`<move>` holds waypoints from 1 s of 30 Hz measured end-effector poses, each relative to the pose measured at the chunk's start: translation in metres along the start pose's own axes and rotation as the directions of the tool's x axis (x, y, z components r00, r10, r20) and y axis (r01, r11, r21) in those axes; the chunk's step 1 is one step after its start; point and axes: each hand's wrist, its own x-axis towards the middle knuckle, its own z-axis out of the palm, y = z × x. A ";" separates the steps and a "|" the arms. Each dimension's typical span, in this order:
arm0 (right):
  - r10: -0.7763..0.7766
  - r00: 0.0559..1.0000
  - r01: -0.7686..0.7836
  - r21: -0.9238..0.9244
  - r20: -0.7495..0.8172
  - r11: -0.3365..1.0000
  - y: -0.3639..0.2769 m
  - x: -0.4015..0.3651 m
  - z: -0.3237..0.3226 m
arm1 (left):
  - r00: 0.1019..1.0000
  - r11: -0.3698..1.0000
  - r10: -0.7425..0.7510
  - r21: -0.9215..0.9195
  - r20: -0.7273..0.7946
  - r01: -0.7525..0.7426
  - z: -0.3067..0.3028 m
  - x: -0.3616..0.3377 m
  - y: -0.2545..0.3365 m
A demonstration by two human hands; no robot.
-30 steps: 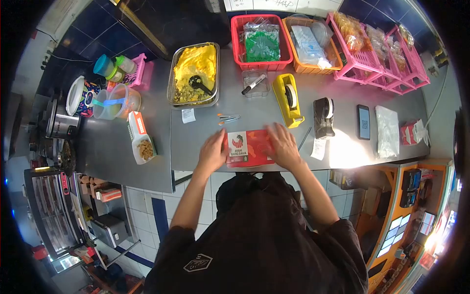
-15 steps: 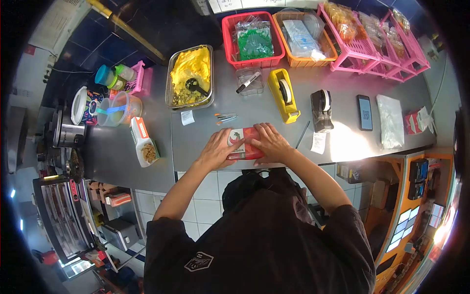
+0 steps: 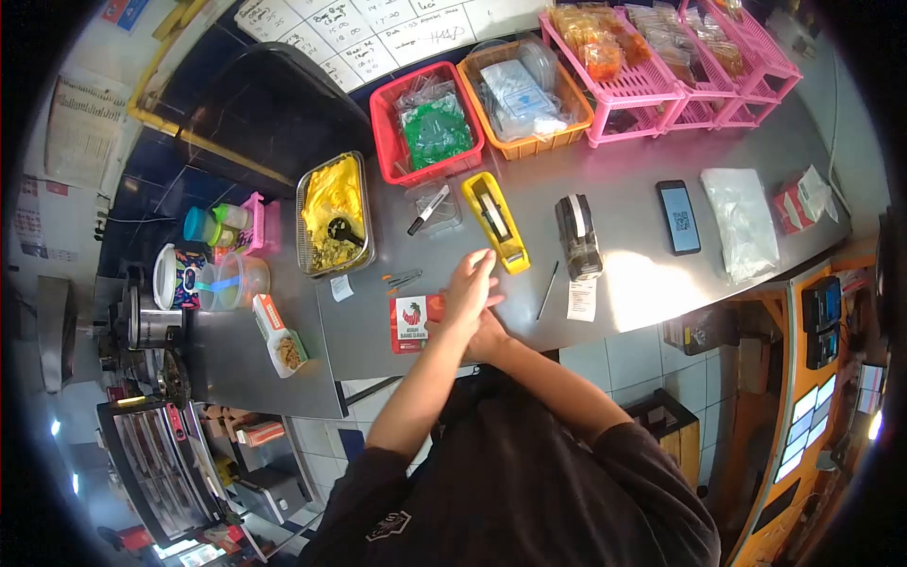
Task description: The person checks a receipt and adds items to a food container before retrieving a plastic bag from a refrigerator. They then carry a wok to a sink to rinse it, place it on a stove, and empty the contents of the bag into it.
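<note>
A flat red and white printed packet [image 3: 410, 323] lies on the metal counter near its front edge. My right hand [image 3: 483, 338] rests at the packet's right end, partly hidden under my left wrist. My left hand [image 3: 470, 288] is crossed over it, fingers apart and pointing toward the yellow tape dispenser [image 3: 497, 223], with nothing seen in it. The fingers of my right hand are mostly covered, so their hold on the packet is unclear. A black dispenser [image 3: 578, 236] stands further right, with a thin dark stick [image 3: 548, 290] beside it.
Behind are a yellow-filled tray [image 3: 334, 213], a red basket [image 3: 425, 123], an orange basket [image 3: 525, 99] and pink racks [image 3: 628, 94]. A phone [image 3: 677, 217] and plastic bags [image 3: 741, 225] lie right. An open food box [image 3: 277, 335] sits left.
My left hand has come off the packet and crossed over my right hand toward the yellow dispenser. The view has shifted and turned, showing more of the whiteboard.
</note>
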 end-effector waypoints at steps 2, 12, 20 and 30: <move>0.073 0.997 -0.072 0.150 -0.001 0.986 0.003 0.001 -0.001 | 0.993 0.992 -0.120 -0.043 -0.025 0.118 0.028 0.021 0.001; 0.327 0.945 -0.327 -0.064 -0.004 0.943 0.001 0.018 0.034 | 0.982 0.921 0.072 -0.365 -0.175 -0.133 0.049 0.003 -0.056; 0.234 0.963 -0.252 0.136 0.135 0.958 0.007 0.018 -0.009 | 0.825 0.738 0.513 0.614 -0.238 -0.281 -0.011 -0.022 -0.046; -0.043 0.990 0.053 0.076 -0.138 0.996 -0.002 0.012 -0.014 | 0.891 0.983 -0.164 -0.149 -0.423 0.110 -0.121 -0.077 -0.118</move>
